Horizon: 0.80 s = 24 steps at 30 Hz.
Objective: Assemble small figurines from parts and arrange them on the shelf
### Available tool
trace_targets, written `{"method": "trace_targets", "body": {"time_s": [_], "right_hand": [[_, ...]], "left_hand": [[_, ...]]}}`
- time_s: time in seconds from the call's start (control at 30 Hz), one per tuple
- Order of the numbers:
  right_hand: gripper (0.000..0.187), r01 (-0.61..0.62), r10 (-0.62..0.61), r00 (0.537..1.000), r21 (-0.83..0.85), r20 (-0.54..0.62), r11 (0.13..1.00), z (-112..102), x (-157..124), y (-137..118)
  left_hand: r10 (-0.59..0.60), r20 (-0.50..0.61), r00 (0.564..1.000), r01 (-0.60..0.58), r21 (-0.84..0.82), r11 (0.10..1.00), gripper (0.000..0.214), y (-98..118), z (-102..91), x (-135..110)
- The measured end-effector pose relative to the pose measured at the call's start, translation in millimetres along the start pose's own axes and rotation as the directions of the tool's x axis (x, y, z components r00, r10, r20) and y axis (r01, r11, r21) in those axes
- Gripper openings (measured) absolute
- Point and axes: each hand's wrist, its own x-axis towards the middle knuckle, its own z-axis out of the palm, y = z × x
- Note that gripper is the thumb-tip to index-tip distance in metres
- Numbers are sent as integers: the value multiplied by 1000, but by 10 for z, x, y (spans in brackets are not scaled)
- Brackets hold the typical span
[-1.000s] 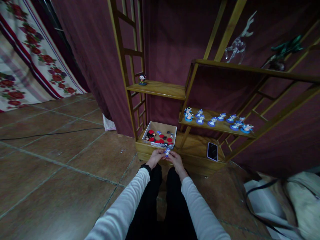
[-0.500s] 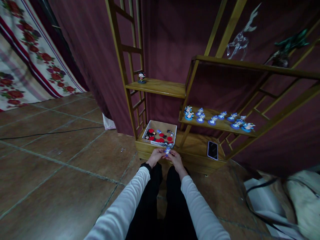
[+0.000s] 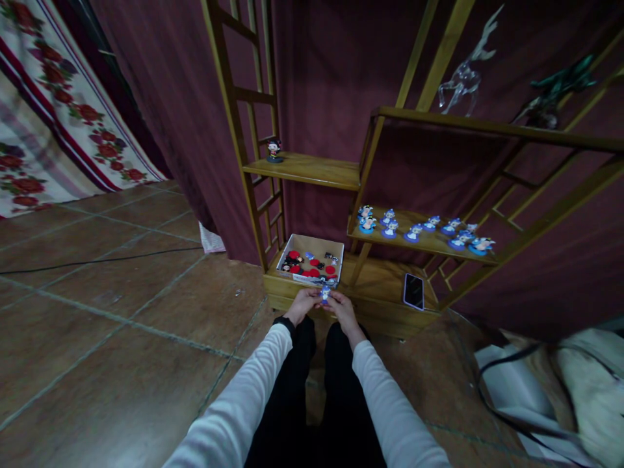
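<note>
A small purple-and-white figurine [image 3: 325, 294] is pinched between my two hands, just in front of an open cardboard box. My left hand [image 3: 303, 305], with a black band at the wrist, grips its left side. From the right, my right hand [image 3: 344, 309] has its fingers closed on the same figurine. Inside the box [image 3: 320, 244] lie several loose figurine parts and red discs [image 3: 314, 273]. Several finished-looking figurines on round bases, such as a purple one [image 3: 413, 233], stand along the shelf [image 3: 424, 246] to the right.
One dark-haired figurine [image 3: 273, 151] stands on the upper left shelf [image 3: 316, 170]. A phone [image 3: 414, 291] lies on the lower board. A clear deer ornament [image 3: 463, 84] and a dark green ornament [image 3: 556, 97] are on the top shelf. A pale bag [image 3: 589, 390] rests at right.
The view has shifted very slightly. Both hands still hold the figurine in nearly the same spot, with no clear change in grip.
</note>
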Motion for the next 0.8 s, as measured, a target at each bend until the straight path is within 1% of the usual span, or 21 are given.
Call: {"method": "trace_targets", "body": {"time_s": [0.17, 0.27, 0.37, 0.8], "right_hand": [[40, 11, -11, 1000, -14, 10, 1000, 10, -27, -34], [37, 23, -23, 999, -24, 26, 999, 15, -33, -31], [37, 27, -27, 1000, -36, 17, 999, 17, -27, -18], [38, 29, -30, 999, -38, -16, 999, 25, -67, -43]], "left_hand": [[23, 20, 1000, -23, -4, 1000, 30, -14, 3, -1], [53, 15, 998, -53, 31, 998, 27, -38, 9, 8], [68, 3, 998, -68, 55, 996, 26, -45, 20, 10], [49, -16, 999, -48, 73, 996, 21, 10, 46, -31]]}}
